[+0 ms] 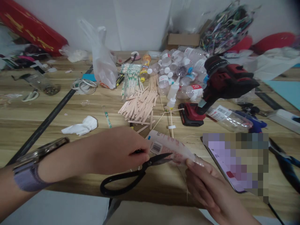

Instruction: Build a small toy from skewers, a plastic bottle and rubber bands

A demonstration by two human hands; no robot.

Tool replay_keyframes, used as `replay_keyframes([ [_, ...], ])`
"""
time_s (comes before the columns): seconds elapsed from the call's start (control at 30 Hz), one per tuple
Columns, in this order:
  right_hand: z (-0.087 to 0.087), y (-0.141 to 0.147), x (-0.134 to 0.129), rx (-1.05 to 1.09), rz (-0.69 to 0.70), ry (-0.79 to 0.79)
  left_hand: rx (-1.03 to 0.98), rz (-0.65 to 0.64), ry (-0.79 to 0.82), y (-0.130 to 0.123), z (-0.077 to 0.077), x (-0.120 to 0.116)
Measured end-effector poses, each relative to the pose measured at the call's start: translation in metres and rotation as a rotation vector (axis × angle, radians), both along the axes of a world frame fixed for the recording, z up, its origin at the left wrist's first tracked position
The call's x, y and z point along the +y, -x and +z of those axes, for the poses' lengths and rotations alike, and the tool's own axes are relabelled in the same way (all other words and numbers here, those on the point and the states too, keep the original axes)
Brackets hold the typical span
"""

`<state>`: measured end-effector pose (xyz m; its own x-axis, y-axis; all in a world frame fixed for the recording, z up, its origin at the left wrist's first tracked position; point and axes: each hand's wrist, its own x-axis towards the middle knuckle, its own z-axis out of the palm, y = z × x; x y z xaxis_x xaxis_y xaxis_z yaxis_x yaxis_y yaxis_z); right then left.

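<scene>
Fingers of the left hand (124, 150) curl closed on a handle of black scissors (150, 162) — the blades set across a printed plastic piece (171, 145), which the right hand (207, 182) pinches between thumb and fingers above the table's (168, 190) near edge. A phone (222, 168), partly pixelated, lies just beyond the right hand. Past it, a red-and-black drill (227, 82) stands on its base, right of a pile of flat wooden sticks (140, 104). Toward the table's far edge — clear bottles (187, 65), a white carrier bag (103, 59) and a cardboard box (184, 40).
</scene>
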<state>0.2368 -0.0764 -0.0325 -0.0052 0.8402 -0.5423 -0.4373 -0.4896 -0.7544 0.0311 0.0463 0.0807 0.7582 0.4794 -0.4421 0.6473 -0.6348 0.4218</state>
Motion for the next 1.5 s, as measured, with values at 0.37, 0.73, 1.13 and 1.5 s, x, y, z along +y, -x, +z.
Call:
replay_keyframes([
  [0.37, 0.0, -0.001, 0.0, -0.012, -0.017, -0.026, 0.014, 0.128, -0.045, 0.003, -0.002, -0.012],
  [0.73, 0.008, 0.003, 0.0, -0.138, -0.001, -0.026, 0.078, 0.175, -0.032, -0.002, -0.006, -0.017],
  [1.13, 0.01, 0.002, 0.001, -0.216, 0.02, -0.004, 0.032, 0.133, -0.077, -0.003, -0.012, -0.018],
  [1.5, 0.007, -0.003, 0.011, 0.182, -0.083, 0.15, -0.065, 0.129, -0.007, 0.006, -0.026, -0.018],
])
